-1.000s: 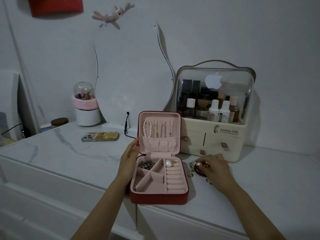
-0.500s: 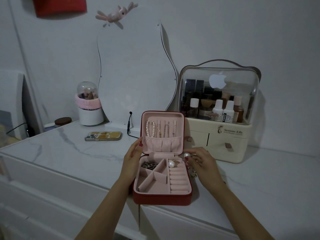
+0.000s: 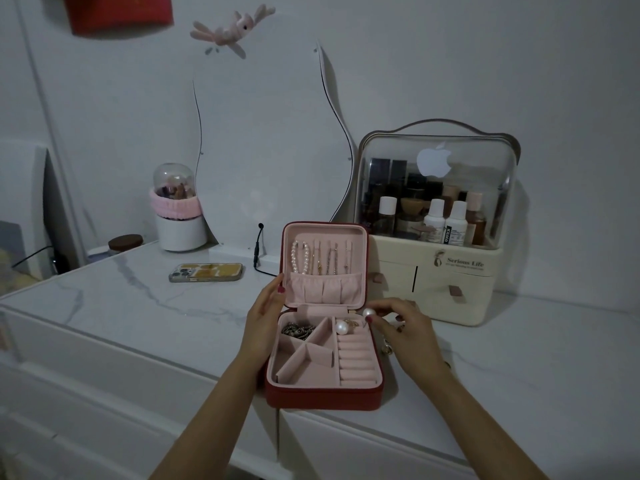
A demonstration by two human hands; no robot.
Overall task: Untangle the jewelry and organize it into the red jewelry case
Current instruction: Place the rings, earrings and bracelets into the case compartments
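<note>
Head view: red jewelry case [image 3: 322, 398] lies open near the counter's front edge; left hand [image 3: 265, 315], fingers straight, steadies its left side, while right hand [image 3: 403, 323] pinches a pearl [image 3: 369, 312] over its back right corner.

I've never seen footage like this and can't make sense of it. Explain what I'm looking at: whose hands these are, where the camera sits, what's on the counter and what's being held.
There is no machine here: a person wears one camera on the head, looking forward and down at their own bare hands. On the white marble counter stands an open red jewelry case with pink lining. The left hand rests flat against its left side, steadying it. The right hand pinches a pearl earring at the case's right edge. Another pearl already lies inside, and a pearl bracelet hangs in the lid. Behind are a phone and a cosmetics box.
</note>
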